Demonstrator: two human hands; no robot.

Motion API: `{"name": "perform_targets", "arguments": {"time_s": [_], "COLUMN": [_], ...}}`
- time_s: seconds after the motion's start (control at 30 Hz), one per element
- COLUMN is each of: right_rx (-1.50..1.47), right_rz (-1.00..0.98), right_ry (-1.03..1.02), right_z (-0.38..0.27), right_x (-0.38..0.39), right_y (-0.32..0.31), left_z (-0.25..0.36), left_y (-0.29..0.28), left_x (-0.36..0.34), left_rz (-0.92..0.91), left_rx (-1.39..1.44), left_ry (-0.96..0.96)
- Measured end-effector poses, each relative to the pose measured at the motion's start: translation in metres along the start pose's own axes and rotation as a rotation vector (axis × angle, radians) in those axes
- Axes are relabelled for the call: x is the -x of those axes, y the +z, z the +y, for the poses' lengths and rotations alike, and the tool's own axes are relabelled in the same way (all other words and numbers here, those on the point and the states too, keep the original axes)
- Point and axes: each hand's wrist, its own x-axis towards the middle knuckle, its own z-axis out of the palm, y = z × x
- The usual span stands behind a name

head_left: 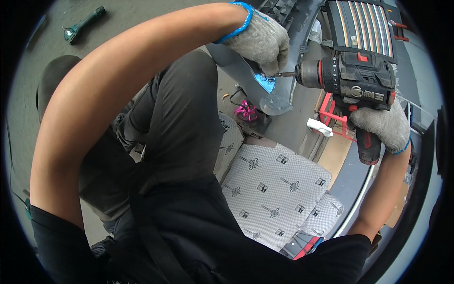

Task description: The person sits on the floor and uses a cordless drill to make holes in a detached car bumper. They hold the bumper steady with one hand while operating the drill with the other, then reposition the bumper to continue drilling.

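My right hand point(382, 124), in a grey knit glove, grips the handle of a black and red cordless drill point(362, 78). The drill lies level with its bit point(285, 74) pointing left. At the bit's tip is my left hand point(265, 42), also gloved, its fingers closed together; what they pinch is hidden. Just under these fingers a bright blue patch point(266, 83) shows on a curved dark grey plastic panel point(276, 102). The tip of the bit meets the panel area near that patch, but I cannot tell whether it touches.
A patterned grey padded mat point(274, 189) lies right of my knee point(189, 113). Beyond it are a pink bow point(245, 111), a white bottle point(319, 128) and a red frame point(326, 110). A striped panel point(362, 26) stands far right. A green power tool point(82, 26) lies on the floor, far left.
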Motion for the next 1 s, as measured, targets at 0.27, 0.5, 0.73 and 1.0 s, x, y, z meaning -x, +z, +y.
{"name": "perform_targets", "arguments": {"time_s": [0.27,0.5,0.73,1.0], "right_rx": [-0.302,-0.321,0.015,0.163], "right_rz": [-0.096,-0.138,-0.117,-0.132], "right_ry": [0.106,-0.074,-0.173,-0.406], "right_z": [0.025,0.036,0.047,0.034], "right_x": [-0.007,-0.016,-0.014,-0.004], "right_y": [0.004,0.012,0.012,0.009], "left_z": [0.007,-0.025,-0.028,-0.027], "left_y": [0.011,-0.018,0.015,0.028], "left_x": [0.000,0.017,0.041,0.034], "left_rz": [0.092,0.174,0.518,0.636], "left_rx": [-0.046,0.064,0.105,0.232], "left_ry": [-0.113,-0.247,-0.378,-0.351]}}
